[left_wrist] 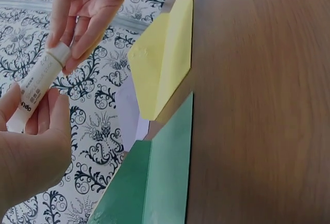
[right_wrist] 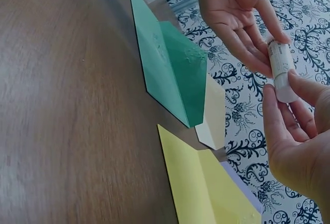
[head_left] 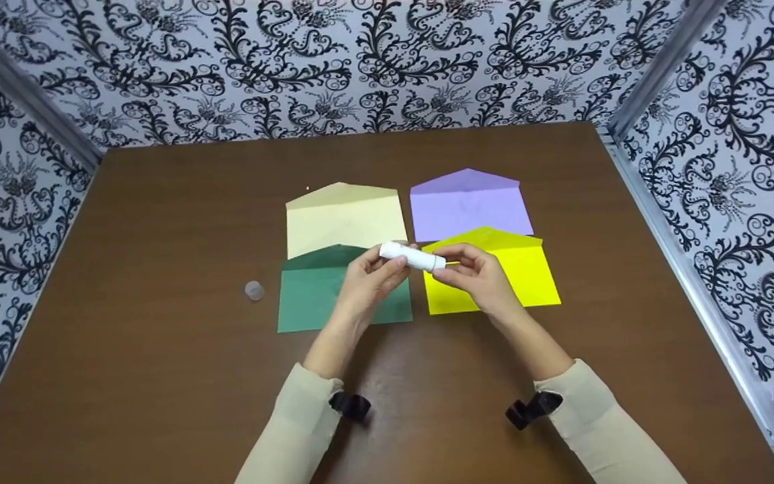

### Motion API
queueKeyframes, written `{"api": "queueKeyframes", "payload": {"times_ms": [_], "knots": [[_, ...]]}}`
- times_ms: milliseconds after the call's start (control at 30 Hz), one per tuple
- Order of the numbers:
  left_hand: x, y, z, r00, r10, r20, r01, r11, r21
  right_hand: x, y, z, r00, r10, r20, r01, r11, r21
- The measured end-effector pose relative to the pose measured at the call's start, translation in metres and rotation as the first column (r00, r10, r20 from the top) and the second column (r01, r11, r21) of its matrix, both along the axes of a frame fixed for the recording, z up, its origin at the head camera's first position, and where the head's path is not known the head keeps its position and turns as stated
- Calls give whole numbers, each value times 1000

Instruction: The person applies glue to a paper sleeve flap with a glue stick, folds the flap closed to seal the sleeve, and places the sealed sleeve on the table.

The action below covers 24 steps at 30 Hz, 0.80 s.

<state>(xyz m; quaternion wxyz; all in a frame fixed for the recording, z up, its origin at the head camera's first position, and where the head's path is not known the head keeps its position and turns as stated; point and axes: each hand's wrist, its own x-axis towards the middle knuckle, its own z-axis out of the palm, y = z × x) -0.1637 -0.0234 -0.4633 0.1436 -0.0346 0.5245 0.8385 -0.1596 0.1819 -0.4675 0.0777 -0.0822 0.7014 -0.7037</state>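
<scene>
Left hand (head_left: pixel 368 279) and right hand (head_left: pixel 480 275) pinch a white glue stick (head_left: pixel 416 257) between them, one towards each end, above the worktop (head_left: pixel 158 349). Below them lie a green envelope (head_left: pixel 313 296) and a yellow envelope (head_left: pixel 528 275). I'd steady the barrel leftward and turn the right end gently, keeping everything in line.

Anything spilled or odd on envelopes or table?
Yes: patchy residue, possibly glue, roughens the green envelope and yellow envelope near their flap tips, unlike the smoother paper around. A white speck looks stray on the table by the cream envelope.
</scene>
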Motion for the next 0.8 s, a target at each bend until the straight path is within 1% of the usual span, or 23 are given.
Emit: {"api": "queueKeyframes", "payload": {"times_ms": [133,267,467,633,800], "knots": [[-1,3,-1,1000,25,9,-26,998,61,0,-1,-2,1000,-30,7,30,1000,-4],[0,4,-1,999,36,-17,-35,997,76,-1,-3,-1,998,-42,42,42,999,-17],[0,3,-2,998,35,-56,-29,996,90,-3,-3,-1,992,-17,127,27,996,-80],[0,2,-1,998,35,-45,-31,995,95,-3,-3,-1,975,10,220,20,990,-136],[0,0,-2,999,37,-36,-33,995,92,-3,-4,-1,964,42,263,-4,990,-144]]}}
